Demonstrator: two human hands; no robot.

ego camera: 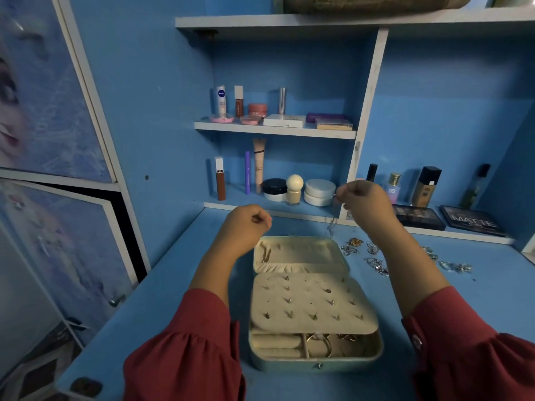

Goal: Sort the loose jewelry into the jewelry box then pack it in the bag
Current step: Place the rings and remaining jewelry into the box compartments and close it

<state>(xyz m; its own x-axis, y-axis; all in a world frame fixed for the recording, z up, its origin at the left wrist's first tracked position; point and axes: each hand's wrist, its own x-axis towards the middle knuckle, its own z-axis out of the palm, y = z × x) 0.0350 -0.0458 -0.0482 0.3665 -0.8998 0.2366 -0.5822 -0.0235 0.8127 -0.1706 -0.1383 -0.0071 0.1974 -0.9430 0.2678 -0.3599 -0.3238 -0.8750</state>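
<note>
A thin chain (pixel 332 224), light, limp and quick to tangle, hangs from the right hand (pixel 365 201), pinched near one end; the left hand (pixel 249 220) is clenched, whether on the chain's other end I cannot tell. The open jewelry box (pixel 314 302) sits below on the desk (pixel 185 285). Loose silver jewelry (pixel 376 257) lies right of the box. Cosmetic jars (pixel 298 189) crowd the far shelf.

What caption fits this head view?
Both hands raised over the open jewelry box, the right pinching a thin chain; loose jewelry waits alongside.
</note>
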